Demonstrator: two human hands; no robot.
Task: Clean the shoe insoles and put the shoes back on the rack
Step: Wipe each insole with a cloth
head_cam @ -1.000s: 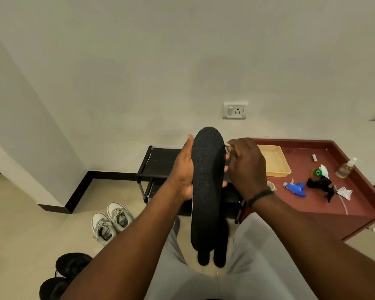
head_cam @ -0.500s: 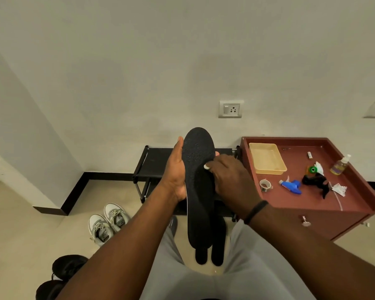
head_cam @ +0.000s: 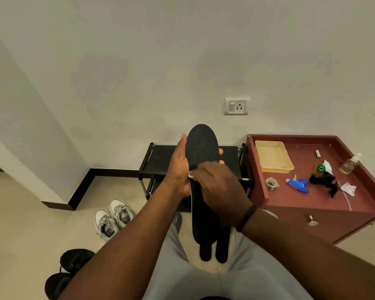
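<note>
nearest us, two further dark insole ends (head_cam: pixel 213 249) hang down between our knees, and black shoes (head_cam: pixel 67 271) sit on the floor at lower left, with white sneakers (head_cam: pixel 113 217) just beyond. at mid-distance our left hand (head_cam: pixel 178 169) grips the upright black insole (head_cam: pixel 200 148) along its edge, fingers wrapped behind it. our right hand (head_cam: pixel 214 187) lies across the insole's middle, fingers curled on a small white wipe (head_cam: pixel 191 174) pressed to its surface. we judge the step to be wiping the insole; the next move calls for drawing the wipe on toward the heel end while the left hand steadies it. behind stands the black shoe rack (head_cam: pixel 160 161), with the red worktop (head_cam: pixel 307 195) beside it carrying a yellow tray (head_cam: pixel 273 158) and a blue sprayer (head_cam: pixel 299 185).
</note>
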